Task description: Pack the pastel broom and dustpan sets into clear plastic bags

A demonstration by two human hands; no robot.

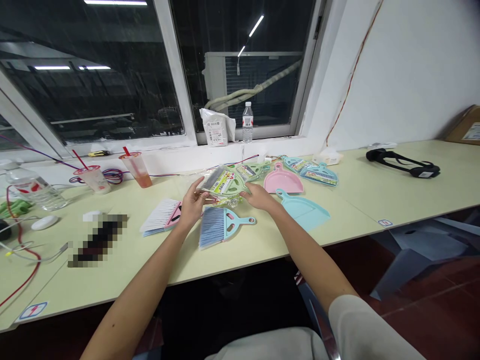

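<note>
A green brush-and-dustpan set (229, 183) in clear plastic wrap is held between both hands above the table. My left hand (193, 204) grips its left, brush side, while my right hand (260, 196) pinches its right end. Below it lies a blue brush (221, 225) with its handle to the right. Partly behind my left hand is a pink brush (174, 215) with white bristles. To the right are a pink dustpan (282, 180) and a blue dustpan (305, 211). Wrapped blue sets (318, 173) and another wrapped green set (252, 170) lie behind.
Two drink cups (138, 172) with red straws, a large bottle (35, 187) and cables are at the left. A small water bottle (247, 124) and white package (216, 127) stand on the windowsill. A black strapped device (403, 162) lies at the right of the table (360, 200).
</note>
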